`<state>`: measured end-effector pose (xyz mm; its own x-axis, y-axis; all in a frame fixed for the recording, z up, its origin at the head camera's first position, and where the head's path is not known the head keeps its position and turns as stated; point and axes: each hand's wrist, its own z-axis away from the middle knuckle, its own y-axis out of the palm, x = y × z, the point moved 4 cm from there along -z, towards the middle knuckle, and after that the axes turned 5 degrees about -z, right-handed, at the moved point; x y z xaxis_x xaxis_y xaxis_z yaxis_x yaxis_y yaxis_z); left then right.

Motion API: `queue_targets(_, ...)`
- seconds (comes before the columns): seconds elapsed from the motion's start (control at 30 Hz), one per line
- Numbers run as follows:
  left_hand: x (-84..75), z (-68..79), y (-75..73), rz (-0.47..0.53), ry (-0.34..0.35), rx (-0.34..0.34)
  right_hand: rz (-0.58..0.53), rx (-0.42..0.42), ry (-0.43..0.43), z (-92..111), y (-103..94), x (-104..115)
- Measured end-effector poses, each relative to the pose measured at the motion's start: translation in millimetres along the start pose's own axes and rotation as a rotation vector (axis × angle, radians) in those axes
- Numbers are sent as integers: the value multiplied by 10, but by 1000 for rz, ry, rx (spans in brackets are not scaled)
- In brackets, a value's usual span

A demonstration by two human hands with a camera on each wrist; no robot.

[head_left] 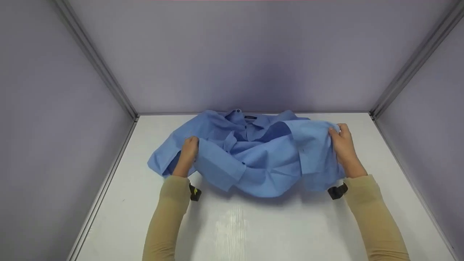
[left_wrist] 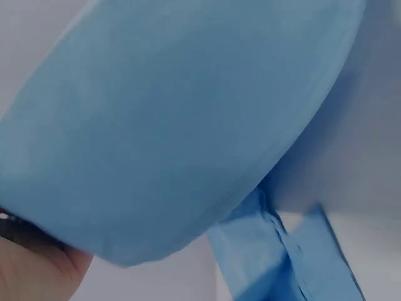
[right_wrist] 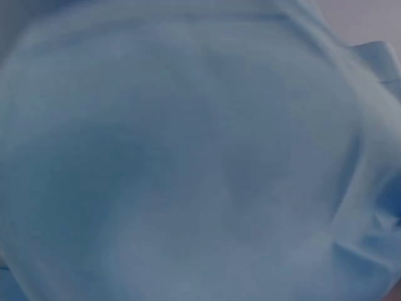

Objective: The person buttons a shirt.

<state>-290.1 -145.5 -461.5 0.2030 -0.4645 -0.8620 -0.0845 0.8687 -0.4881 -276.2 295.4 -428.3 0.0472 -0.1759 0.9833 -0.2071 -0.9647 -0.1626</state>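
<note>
A light blue button-up shirt lies bunched across the back of the white table, its collar and dark label facing the rear wall. My left hand grips a folded edge of it on the left, and a flap of cloth hangs down from there. On the right, my right hand pinches another edge, thumb on top, with cloth draping toward the table. In the left wrist view a broad sheet of the shirt hides most of the hand. Shirt cloth fills nearly the whole right wrist view.
The white table is bounded by a grey back wall and side walls with metal corner posts. A dark wrist camera sits at the left cuff, another dark wrist camera at the right cuff.
</note>
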Motion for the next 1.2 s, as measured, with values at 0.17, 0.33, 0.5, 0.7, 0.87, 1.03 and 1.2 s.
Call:
queue_targets(0.17, 400, 162, 220, -188, 29, 202, 118, 83, 59, 183, 111, -443)
queue_targets(0.33, 773, 371, 375, -377, 58, 363, 226, 269, 168, 430, 161, -948)
queue_targets(0.5, 1033, 518, 368, -312, -96, 401, 365, 481, 263, 632, 93, -1225)
queue_targets(0.7, 1251, 702, 440, -29, -267, 412, 422, 765, 324, 814, -15, -1343)
queue_targets(0.87, 1356, 862, 501, 27, -221, 392, 434, 927, 265, 983, -28, -1350)
queue_targets(1.03, 1365, 954, 479, 6, -233, 378, 493, 846, 182, 1054, 39, -1306)
queue_targets(1.2, 1353, 1089, 515, 22, -289, 444, 451, 741, 158, 1130, 144, -1213)
